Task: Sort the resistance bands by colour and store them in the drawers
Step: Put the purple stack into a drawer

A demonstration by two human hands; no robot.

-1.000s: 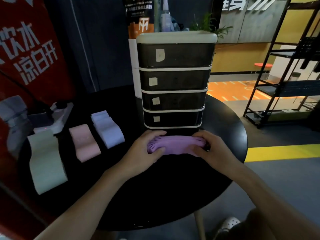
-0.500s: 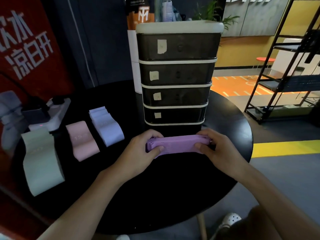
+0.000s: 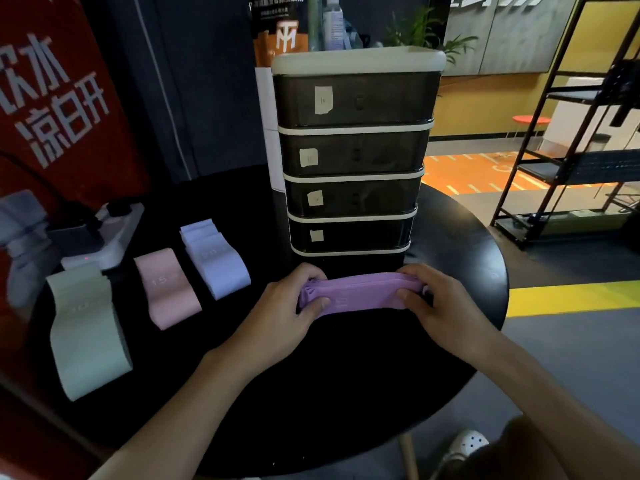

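Observation:
A stack of purple resistance bands (image 3: 360, 293) lies crosswise just in front of the dark drawer unit (image 3: 353, 157). My left hand (image 3: 287, 313) grips its left end and my right hand (image 3: 436, 303) grips its right end, thumbs on the near side. All the drawers I can see are closed, each with a small white label. To the left on the black round table (image 3: 346, 393) lie three more piles: light blue bands (image 3: 216, 263), pink bands (image 3: 166, 287) and pale green bands (image 3: 85, 329).
A white power strip (image 3: 107, 237) with plugs sits at the table's far left, beside a red banner. A white box stands behind the drawer unit. A black metal shelf rack (image 3: 568, 133) stands off to the right on the floor. My shoe shows below the table edge.
Both hands have kept hold of the purple bands and squeezed them into a narrower, flatter bundle. My view has tilted slightly so the drawer unit sits a little higher.

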